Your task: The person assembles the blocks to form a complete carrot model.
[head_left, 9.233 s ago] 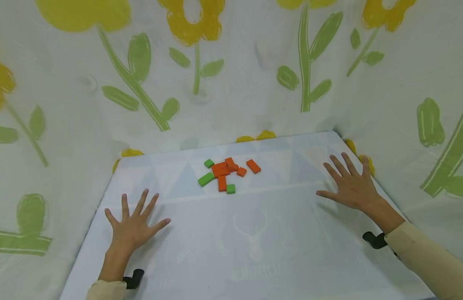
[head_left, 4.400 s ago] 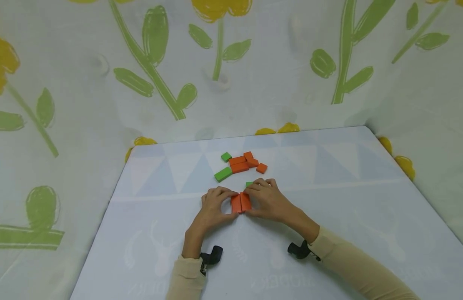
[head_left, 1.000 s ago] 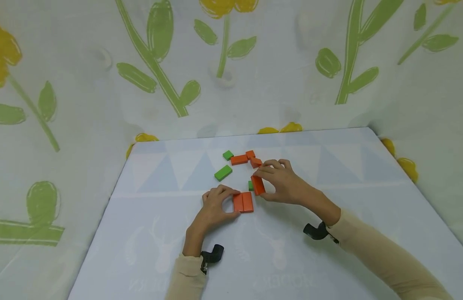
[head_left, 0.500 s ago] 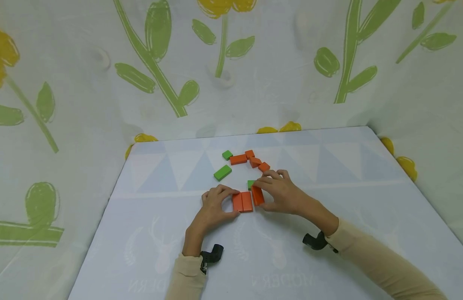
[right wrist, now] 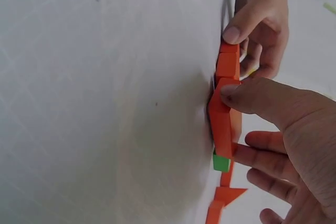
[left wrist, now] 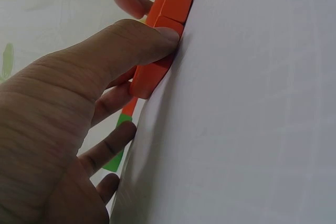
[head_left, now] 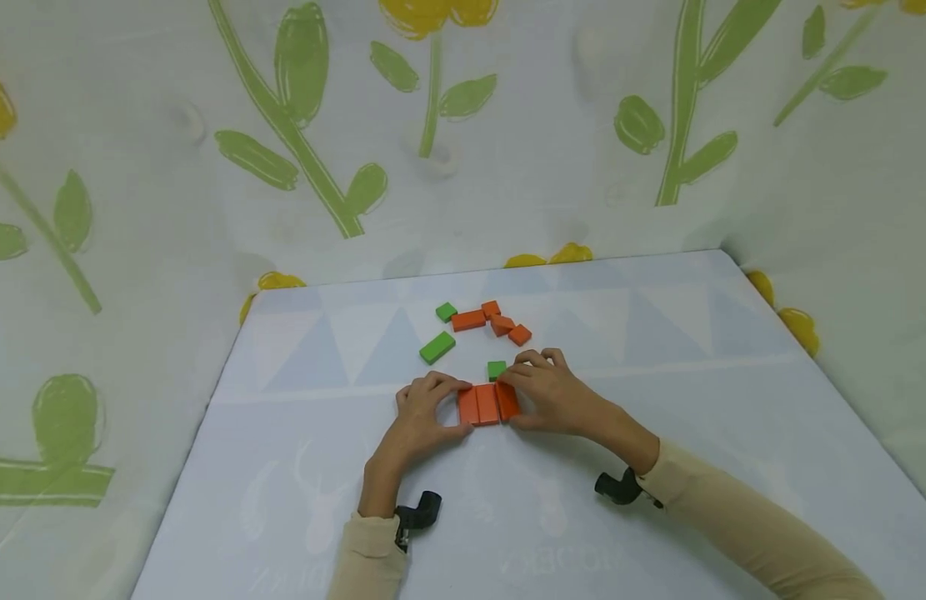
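Observation:
Three orange rectangular blocks stand side by side on the table. My left hand [head_left: 419, 421] holds the leftmost orange block [head_left: 468, 407] by its ends, thumb at the near end and fingers at the far one. Beside it, touching, lies the middle orange block [head_left: 488, 405]. My right hand [head_left: 560, 402] pinches the rightmost orange block [right wrist: 222, 124], which is tilted and leans close against the middle one. Just behind the row sits a small green block [head_left: 496, 370], near the right fingertips.
Farther back lie a long green block [head_left: 437, 347], a small green block [head_left: 446, 312], an orange bar [head_left: 468, 320], an orange triangular block [head_left: 501, 325] and small orange blocks [head_left: 519, 334]. A flower-patterned curtain [head_left: 538, 150] hangs behind the table [head_left: 320, 500].
Both hands came from lying spread apart to the blocks. Two orange blocks were put side by side; the right hand then brought a third from the pile, moving it toward me and left beside them.

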`<state>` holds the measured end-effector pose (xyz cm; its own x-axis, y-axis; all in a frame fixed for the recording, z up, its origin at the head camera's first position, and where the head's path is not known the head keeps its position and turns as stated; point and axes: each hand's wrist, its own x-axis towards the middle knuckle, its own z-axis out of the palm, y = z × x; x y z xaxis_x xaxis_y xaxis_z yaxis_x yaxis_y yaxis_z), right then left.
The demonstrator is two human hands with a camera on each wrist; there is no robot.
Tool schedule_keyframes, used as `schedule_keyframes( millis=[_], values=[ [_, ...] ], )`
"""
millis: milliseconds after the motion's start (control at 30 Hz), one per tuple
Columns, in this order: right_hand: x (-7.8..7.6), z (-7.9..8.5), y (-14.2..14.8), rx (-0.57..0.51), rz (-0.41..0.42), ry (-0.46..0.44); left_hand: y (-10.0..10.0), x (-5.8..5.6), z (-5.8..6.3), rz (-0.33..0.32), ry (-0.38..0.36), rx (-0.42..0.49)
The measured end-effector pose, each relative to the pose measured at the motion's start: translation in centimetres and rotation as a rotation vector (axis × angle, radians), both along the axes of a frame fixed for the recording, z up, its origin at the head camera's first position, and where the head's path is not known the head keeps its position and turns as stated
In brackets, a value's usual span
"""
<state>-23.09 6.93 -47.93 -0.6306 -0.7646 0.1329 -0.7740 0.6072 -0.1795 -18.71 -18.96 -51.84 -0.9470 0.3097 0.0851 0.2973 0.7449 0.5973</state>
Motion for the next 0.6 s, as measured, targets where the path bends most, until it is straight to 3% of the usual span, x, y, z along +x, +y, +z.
schedule_keyframes(
  millis=[233, 600],
  values=[
    [0.13, -0.38, -0.29, -0.008, 0.009, 0.020, -0.19, -0.01, -0.09, -0.011, 0.004, 0.016],
    [-0.31, -0.35, -0.07, -0.117, 0.006, 0.001, -0.34, 0.01, -0.01, -0.012, 0.009, 0.026]
  ],
)
